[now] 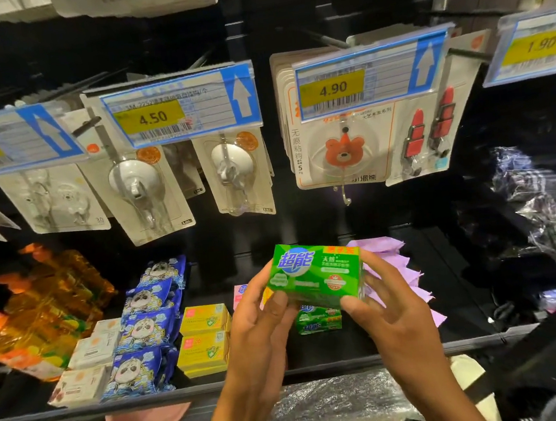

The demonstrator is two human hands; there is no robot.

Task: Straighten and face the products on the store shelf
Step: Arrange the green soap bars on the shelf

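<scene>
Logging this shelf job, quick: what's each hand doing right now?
Left hand: closed on the left end of the green soap pack.
Right hand: closed on the same pack's right end, held above the shelf.

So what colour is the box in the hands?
Green box, blue-and-white logo, orange corner; head view.

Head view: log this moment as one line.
held: green boxed soap pack | left hand, right hand: both gripping | above: second green pack on shelf

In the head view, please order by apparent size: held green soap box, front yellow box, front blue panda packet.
1. Green soap box, though nearest the camera.
2. Blue panda packet.
3. Yellow box.
</scene>
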